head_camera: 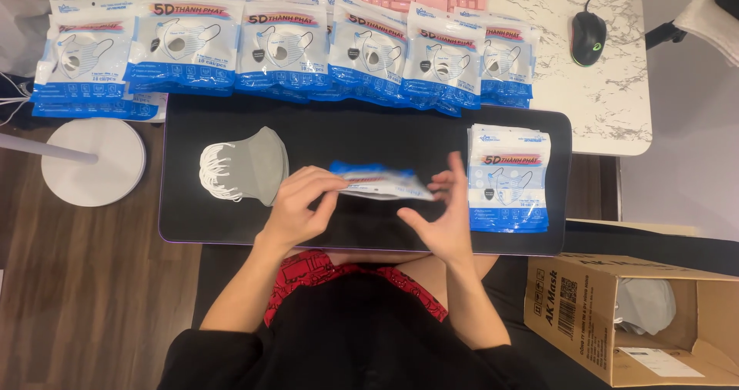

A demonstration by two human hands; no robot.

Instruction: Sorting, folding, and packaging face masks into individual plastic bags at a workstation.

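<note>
Landmark: black rectangular desk mat (362, 128) on the bench.
Left hand (296, 205): over the mat's middle, fingers pinched on the left end of a flat blue-and-white plastic mask packet (382, 182), keeping it level, edge-on.
Right hand (443, 217): fingers spread apart at the packet's right end, seemingly steadying it.
Loose masks: grey stack with white ear loops (246, 167), mat's left, within reach.
Filled packets: pile (508, 178) at mat's right edge; overlapping row (285, 47) beyond its far edge.
Cardboard box (616, 313): open, right of the mat, lower down.
</note>
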